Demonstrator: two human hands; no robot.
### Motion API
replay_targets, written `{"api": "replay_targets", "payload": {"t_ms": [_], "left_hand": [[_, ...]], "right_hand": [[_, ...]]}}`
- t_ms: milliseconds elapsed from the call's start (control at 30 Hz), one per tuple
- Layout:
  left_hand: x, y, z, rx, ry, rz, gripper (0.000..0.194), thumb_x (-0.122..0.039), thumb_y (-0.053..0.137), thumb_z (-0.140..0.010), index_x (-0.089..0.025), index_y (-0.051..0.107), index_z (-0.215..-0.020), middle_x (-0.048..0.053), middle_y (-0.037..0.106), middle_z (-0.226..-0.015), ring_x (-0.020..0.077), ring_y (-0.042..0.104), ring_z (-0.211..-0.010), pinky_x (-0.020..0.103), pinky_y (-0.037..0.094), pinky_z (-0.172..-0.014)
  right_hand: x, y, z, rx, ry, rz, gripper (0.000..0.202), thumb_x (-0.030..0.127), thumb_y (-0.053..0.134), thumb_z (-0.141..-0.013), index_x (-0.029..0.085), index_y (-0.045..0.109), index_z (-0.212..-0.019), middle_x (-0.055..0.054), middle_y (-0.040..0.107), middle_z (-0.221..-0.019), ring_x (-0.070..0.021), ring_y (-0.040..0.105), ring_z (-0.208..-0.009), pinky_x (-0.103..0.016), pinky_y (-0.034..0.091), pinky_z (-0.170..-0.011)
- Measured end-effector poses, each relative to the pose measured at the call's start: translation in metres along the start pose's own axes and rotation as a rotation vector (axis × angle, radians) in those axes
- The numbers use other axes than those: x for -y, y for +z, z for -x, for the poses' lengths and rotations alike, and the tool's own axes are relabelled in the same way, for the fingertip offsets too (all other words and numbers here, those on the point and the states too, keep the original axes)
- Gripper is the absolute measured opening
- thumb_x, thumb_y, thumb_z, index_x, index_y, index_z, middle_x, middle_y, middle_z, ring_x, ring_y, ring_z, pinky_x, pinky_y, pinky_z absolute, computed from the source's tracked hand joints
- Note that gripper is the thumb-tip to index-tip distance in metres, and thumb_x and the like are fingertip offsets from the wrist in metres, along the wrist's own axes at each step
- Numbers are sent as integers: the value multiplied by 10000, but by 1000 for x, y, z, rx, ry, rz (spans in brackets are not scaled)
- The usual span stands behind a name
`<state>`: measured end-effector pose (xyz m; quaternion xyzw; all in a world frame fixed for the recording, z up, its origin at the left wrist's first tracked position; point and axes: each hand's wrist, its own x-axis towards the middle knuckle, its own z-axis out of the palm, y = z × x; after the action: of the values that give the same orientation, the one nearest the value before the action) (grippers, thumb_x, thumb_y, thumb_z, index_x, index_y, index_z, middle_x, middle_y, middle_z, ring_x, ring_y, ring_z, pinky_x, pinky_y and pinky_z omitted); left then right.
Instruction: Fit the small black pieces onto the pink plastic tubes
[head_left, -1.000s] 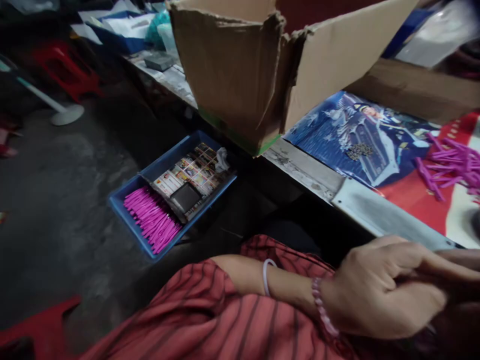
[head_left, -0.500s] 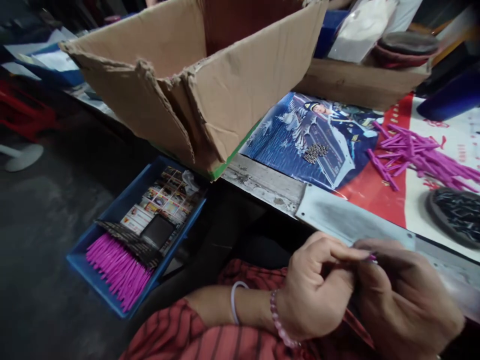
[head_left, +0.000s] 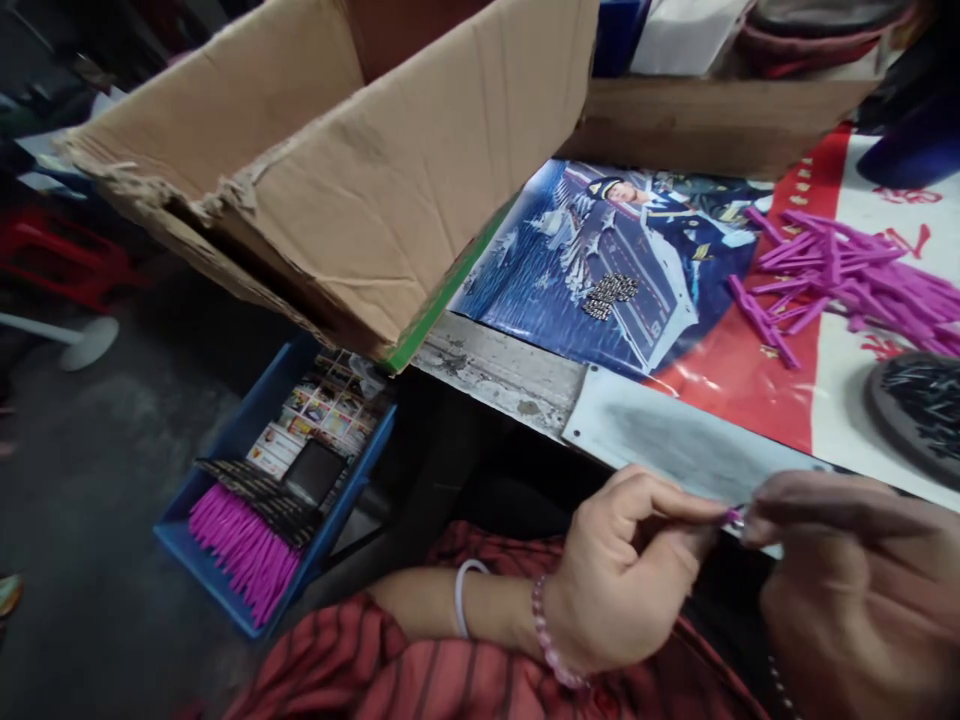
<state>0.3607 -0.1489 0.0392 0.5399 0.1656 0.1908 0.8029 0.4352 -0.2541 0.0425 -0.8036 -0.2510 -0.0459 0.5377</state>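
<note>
Hands: left hand (head_left: 630, 575) and right hand (head_left: 855, 590) are meeting just in front of the table's near edge, above the lap, fingertips pointing toward each other.
Left hand pose: wrist is bending inward, two bracelets are showing on the forearm, thumb and forefinger are stretching right and pinching together.
Right hand pose: it is coming in from the lower right corner, back of the hand turned up, forefinger and thumb reaching left and closing together.
Grip: both pinches are closing on a small pink piece (head_left: 733, 516), its tip peeking out between the fingertips of the two hands.
Pink sticks (head_left: 840, 275): a loose heap is lying on the table toward its far right side, well apart from the hands.
Table (head_left: 502, 370): a printed sheet is covering it, and a small cluster of dark bits (head_left: 611, 295) is sitting near the middle.
Cardboard box (head_left: 352, 170): it is tilting over the table's left edge.
Blue tray (head_left: 225, 440): it is sitting below the table on the floor, holding more pink sticks.
</note>
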Motion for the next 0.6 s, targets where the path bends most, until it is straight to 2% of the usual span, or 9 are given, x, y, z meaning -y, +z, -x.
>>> {"api": "replay_targets", "payload": {"t_ms": [67,100,200,267,333,400,500,533,600], "left_hand": [[0,0,-2,4,4,10,130,-237,639,-919,-145,730,-930,54,617,-880,157,612,-803,277,522,-768],[0,0,-3,12,6,26,124,-228,630,-926,-146,721,-939,46,603,-886,133,592,-751,250,510,-710],[-3,-2,-5,47,3,29,102,-192,606,-940,-155,700,-956,23,572,-891,88,532,-660,203,459,-609],[-4,-3,-6,56,22,-18,81,-169,612,-936,-165,692,-950,22,583,-898,112,570,-752,223,486,-707],[-3,-3,-6,53,30,-63,80,-170,605,-948,-174,685,-938,26,602,-904,145,594,-868,257,494,-817],[-1,-3,-6,66,-1,-60,92,-198,593,-968,-182,677,-934,16,592,-892,122,578,-792,232,492,-739],[2,-4,-6,114,-50,-57,104,-245,582,-988,-193,668,-961,0,553,-893,63,469,-618,187,416,-566],[3,-5,-6,125,-57,-66,107,-255,575,-994,-198,664,-975,-3,539,-900,53,437,-592,183,391,-538],[2,-7,-9,141,-57,-119,113,-256,553,-1007,-206,654,-999,-2,525,-921,51,429,-595,186,382,-537]], "right_hand": [[-1,-1,-1,42,-27,50,124,349,683,-883,252,607,-897,-48,629,-834,-222,590,-680,-348,440,-579],[-2,-1,-2,55,-41,63,136,349,690,-880,247,602,-894,-43,633,-835,-207,597,-671,-329,448,-562],[-1,2,-6,137,-101,15,121,314,642,-927,232,578,-865,-27,623,-816,-167,603,-651,-276,468,-544],[0,5,-8,185,-152,-9,136,298,629,-941,223,568,-845,-11,609,-771,-143,588,-613,-249,460,-532],[1,9,-7,178,-161,-16,214,290,564,-981,213,554,-781,10,563,-679,-121,539,-547,-235,421,-504],[-1,12,-8,192,-80,-94,373,319,463,-1032,205,515,-681,25,490,-583,-107,466,-480,-233,358,-460],[-8,8,-12,221,130,-386,582,468,283,-1073,207,437,-576,26,407,-497,-111,405,-439,-242,322,-426],[-11,4,-14,179,172,-463,596,495,264,-1071,207,441,-580,20,422,-512,-115,418,-452,-245,345,-438],[-16,-8,-17,57,189,-477,519,489,361,-1054,198,510,-651,3,500,-613,-117,469,-499,-248,403,-481]]}}
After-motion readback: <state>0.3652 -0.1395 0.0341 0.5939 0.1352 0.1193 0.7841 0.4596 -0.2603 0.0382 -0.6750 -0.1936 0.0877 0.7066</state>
